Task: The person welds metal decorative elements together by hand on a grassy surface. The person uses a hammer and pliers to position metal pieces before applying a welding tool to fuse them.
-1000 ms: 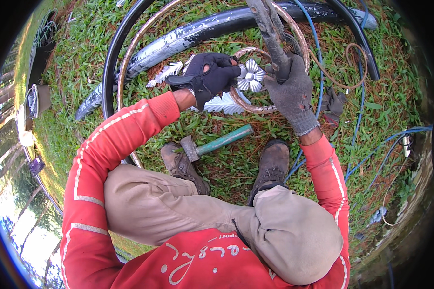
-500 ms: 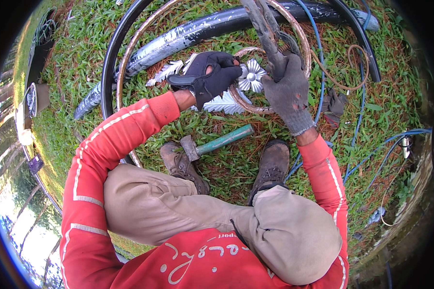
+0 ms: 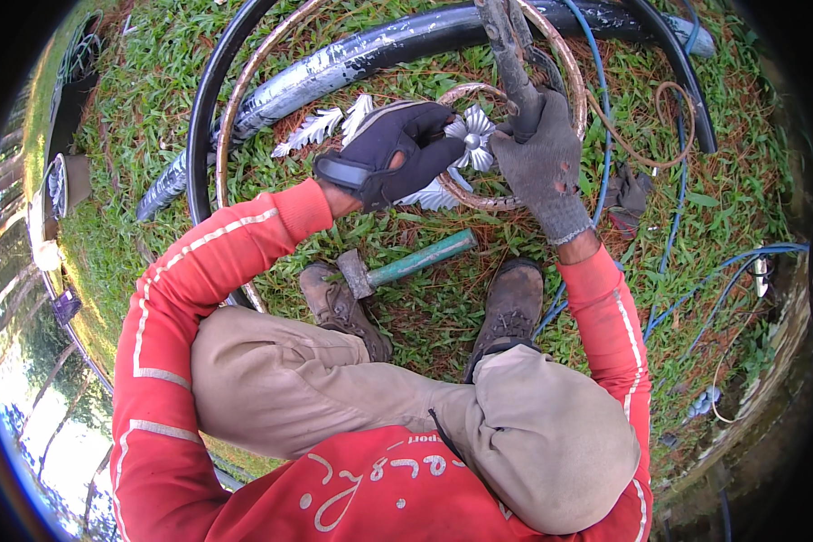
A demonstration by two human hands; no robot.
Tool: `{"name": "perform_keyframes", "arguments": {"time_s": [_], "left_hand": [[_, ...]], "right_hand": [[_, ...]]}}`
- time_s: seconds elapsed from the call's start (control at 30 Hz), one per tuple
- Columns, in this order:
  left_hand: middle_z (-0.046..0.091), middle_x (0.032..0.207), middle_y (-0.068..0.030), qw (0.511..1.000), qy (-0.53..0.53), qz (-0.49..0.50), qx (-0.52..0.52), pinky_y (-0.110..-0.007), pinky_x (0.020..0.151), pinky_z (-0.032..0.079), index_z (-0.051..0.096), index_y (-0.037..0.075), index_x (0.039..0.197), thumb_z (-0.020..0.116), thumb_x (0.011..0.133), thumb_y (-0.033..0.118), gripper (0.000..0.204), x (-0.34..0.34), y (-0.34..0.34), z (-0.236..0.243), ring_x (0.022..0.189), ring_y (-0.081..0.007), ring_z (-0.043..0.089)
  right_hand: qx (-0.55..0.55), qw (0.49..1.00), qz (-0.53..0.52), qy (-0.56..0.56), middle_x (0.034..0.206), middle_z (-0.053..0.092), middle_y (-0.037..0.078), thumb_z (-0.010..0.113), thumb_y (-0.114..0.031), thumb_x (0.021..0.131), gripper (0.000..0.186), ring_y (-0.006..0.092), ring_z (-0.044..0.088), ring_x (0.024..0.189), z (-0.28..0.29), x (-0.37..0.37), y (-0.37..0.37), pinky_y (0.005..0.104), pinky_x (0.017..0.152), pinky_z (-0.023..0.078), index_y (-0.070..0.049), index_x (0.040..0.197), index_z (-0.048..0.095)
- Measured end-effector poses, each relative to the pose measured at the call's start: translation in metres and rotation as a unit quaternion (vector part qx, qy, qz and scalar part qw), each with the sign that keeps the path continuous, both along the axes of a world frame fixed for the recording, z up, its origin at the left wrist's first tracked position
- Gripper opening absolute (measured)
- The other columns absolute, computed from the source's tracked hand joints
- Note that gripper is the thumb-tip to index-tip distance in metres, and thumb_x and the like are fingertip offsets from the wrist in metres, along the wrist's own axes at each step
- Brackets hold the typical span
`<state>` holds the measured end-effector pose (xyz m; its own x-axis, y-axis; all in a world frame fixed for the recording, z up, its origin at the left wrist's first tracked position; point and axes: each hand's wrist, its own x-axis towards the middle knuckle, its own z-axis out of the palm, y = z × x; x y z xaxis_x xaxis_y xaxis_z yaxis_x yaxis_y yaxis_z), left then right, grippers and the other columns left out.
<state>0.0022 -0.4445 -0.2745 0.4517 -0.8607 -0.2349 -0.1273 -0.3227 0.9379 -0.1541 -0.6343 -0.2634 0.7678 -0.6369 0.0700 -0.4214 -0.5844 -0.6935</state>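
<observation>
My left hand (image 3: pixel 397 149), in a dark fingerless-style glove, pinches the left edge of a silver metal flower (image 3: pixel 474 137) between thumb and fingers. The flower lies against a small copper-brown scroll ring (image 3: pixel 490 200). In a worn grey knit glove, my right hand (image 3: pixel 544 158) wraps round the grip of a dark clamp-like tool (image 3: pixel 508 59) just right of the flower. Its long arms point away from me. A silver metal leaf (image 3: pixel 432 196) lies below my left hand, partly covered by it. Two more leaf shapes (image 3: pixel 309 132) show beyond that hand.
A hammer with a green handle (image 3: pixel 425 258) lies between my boots (image 3: pixel 515 298). Beyond my hands, a thick paint-worn pipe (image 3: pixel 334 77) crosses a black curved tube (image 3: pixel 206 117). Blue cable (image 3: pixel 602 117) and a thin brown hose (image 3: pixel 668 163) run over grass at right.
My left hand has shifted slightly, its fingers now bracketing the flower's left edge. The clamp-like tool in my right hand has tipped a little more upright.
</observation>
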Motion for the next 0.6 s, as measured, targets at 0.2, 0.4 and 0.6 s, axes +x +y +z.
{"name": "perform_keyframes", "arguments": {"time_s": [0.2, 0.4, 0.6], "left_hand": [[0.067, 0.149, -0.0199, 0.927, -0.357, -0.075, -0.084, -0.054, 0.113, 0.052, 0.058, 0.009, 0.156, 0.099, 0.082, 0.036, 0.089, 0.0, 0.011, 0.014, 0.135, -0.0441, 0.065], [0.07, 0.139, -0.0176, 0.903, -0.398, -0.115, -0.115, -0.056, 0.104, 0.053, 0.063, 0.011, 0.15, 0.094, 0.084, 0.032, 0.075, 0.004, 0.009, 0.006, 0.126, -0.0435, 0.066], [0.073, 0.132, -0.0149, 0.916, -0.375, -0.113, -0.083, -0.054, 0.104, 0.052, 0.067, 0.013, 0.144, 0.097, 0.083, 0.032, 0.071, 0.009, 0.007, 0.003, 0.124, -0.0424, 0.067]], "right_hand": [[0.009, 1.0, -0.018, -0.005, 0.096, 0.079, 0.014, 0.087, -0.011, 0.081, 0.05, 0.0289, 0.081, 0.087, -0.003, 0.001, -0.002, 0.0445, 0.08, 0.064, -0.002, 0.125, 0.065], [0.012, 0.999, -0.027, 0.026, 0.096, 0.08, 0.013, 0.089, -0.013, 0.081, 0.049, 0.0281, 0.082, 0.088, -0.005, 0.002, -0.006, 0.0438, 0.081, 0.064, -0.003, 0.123, 0.065], [0.013, 0.999, -0.023, 0.024, 0.097, 0.08, 0.013, 0.09, -0.016, 0.082, 0.048, 0.0281, 0.082, 0.089, -0.004, 0.004, -0.005, 0.0443, 0.082, 0.065, -0.004, 0.122, 0.066]]}}
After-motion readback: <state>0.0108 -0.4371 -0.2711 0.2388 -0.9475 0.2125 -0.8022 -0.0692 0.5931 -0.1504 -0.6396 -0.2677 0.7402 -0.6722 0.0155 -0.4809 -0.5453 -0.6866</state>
